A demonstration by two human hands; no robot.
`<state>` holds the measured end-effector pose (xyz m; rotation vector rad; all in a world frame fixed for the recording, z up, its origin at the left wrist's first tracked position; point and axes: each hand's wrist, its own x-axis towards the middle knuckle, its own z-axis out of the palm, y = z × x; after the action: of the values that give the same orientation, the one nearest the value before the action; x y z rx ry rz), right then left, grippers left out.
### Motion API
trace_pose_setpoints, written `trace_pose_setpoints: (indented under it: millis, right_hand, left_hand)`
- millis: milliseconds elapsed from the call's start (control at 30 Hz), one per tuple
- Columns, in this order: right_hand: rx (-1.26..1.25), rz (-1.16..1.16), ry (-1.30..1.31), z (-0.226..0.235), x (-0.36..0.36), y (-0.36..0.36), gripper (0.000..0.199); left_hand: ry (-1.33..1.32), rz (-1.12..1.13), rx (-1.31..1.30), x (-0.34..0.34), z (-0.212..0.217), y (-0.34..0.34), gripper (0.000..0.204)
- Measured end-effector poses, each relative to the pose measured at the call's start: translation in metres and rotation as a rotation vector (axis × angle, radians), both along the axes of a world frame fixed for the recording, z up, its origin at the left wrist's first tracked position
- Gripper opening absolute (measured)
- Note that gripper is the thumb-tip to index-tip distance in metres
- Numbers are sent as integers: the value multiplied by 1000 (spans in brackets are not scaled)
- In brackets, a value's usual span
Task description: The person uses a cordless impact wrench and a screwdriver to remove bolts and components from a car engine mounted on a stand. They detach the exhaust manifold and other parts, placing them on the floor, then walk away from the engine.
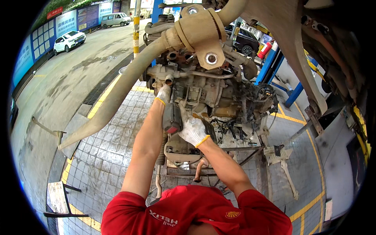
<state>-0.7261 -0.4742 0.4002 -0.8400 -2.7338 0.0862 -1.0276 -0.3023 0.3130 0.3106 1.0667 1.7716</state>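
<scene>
My left hand (163, 95), in a white work glove with a yellow cuff, is at the engine's left front, just below an open pipe end (169, 82). Its fingers look curled, but what they hold is hidden. Close to it, a dark grey cordless power tool (170, 113) with a red patch at its rear end points toward the engine (203, 92). My right hand (192, 128), gloved the same way, is closed on the right side of this tool. The tool's front end is hidden among the engine parts.
A thick rusty bar with a bracket (199, 33) crosses above the engine. Raised vehicle parts (305, 55) hang at upper right, near a blue lift post (270, 64). Small loose parts (235, 131) lie beside the engine. A small stool (58, 198) stands at lower left.
</scene>
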Motion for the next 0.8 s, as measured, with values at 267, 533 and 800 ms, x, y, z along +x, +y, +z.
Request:
trace_pose_setpoints:
  millis: [267, 533, 800]
  right_hand:
    - [18, 180, 74, -16, 18, -13, 125]
    - [-76, 273, 223, -19, 22, -49, 96]
    - [30, 399, 251, -22, 10, -44, 88]
  left_hand:
    - [12, 71, 245, -3, 4, -42, 34]
    - [-212, 184, 194, 16, -9, -96, 21]
    - [156, 296, 12, -6, -18, -147, 25]
